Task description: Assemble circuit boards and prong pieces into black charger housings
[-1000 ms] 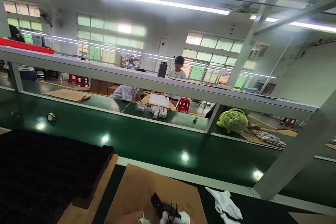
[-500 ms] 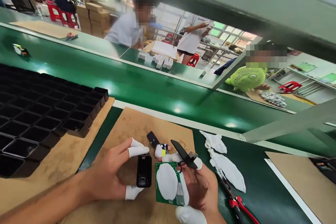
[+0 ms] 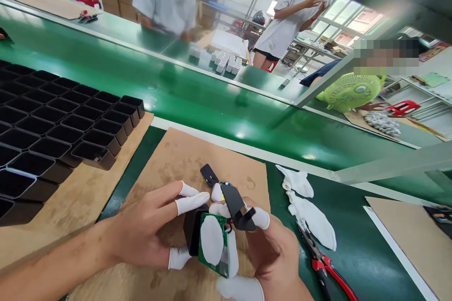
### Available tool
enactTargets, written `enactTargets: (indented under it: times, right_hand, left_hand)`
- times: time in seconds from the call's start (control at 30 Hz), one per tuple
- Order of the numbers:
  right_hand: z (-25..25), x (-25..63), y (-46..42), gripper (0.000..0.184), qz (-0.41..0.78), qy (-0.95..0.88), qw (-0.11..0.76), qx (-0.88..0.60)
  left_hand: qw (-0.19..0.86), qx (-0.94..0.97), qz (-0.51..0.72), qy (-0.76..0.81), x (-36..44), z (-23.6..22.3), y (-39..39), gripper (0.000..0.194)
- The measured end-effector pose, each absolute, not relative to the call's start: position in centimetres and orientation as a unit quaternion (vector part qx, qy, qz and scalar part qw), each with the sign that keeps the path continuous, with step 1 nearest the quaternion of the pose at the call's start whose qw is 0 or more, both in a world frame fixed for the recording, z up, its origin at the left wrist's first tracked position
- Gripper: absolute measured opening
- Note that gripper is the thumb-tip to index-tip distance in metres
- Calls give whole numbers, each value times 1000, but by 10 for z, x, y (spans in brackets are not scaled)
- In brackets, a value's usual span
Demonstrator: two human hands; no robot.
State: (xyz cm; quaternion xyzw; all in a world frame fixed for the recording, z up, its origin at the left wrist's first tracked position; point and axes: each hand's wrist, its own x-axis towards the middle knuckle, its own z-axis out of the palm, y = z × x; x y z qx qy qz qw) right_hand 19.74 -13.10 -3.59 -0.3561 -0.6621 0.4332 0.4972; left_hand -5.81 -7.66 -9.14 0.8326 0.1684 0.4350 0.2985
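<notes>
Over a brown cardboard mat (image 3: 169, 169), my left hand (image 3: 148, 228), in white finger cots, pinches a small black housing (image 3: 192, 235) between thumb and fingers. Beside it, my right hand (image 3: 268, 254) grips a green circuit board (image 3: 212, 242) with a white round pad on it. The same hand holds a black plug piece (image 3: 236, 207) above the board. Board and housing touch. Another black piece (image 3: 209, 175) lies on the mat just beyond my fingers.
A black compartment tray (image 3: 70, 124) sits at the left on cardboard. White cloths (image 3: 307, 202) and red-handled pliers (image 3: 326, 268) lie to the right. A green conveyor belt (image 3: 197, 103) runs across; people work on its far side, near a green fan (image 3: 351, 91).
The camera has tipped down from the ceiling to the bench. My hands came into view, and the circuit board has moved left against the black housing.
</notes>
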Motion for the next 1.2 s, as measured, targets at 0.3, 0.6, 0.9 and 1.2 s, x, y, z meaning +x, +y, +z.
enactTargets:
  times: [0.3, 0.6, 0.9, 1.2]
  right_hand:
    - [-32, 195, -129, 73, 376, -709, 470, -367]
    - [-33, 197, -129, 66, 357, -718, 462, -380]
    - [-37, 203, -136, 70, 368, -669, 526, -375]
    - [-26, 201, -134, 65, 432, -664, 479, -378]
  left_hand:
    - [300, 835, 424, 179, -58, -89, -76, 80]
    - [317, 827, 429, 175, -57, -86, -75, 78]
    - [291, 841, 406, 205, -58, -88, -74, 78]
    - [300, 843, 399, 201, -60, -87, -74, 81]
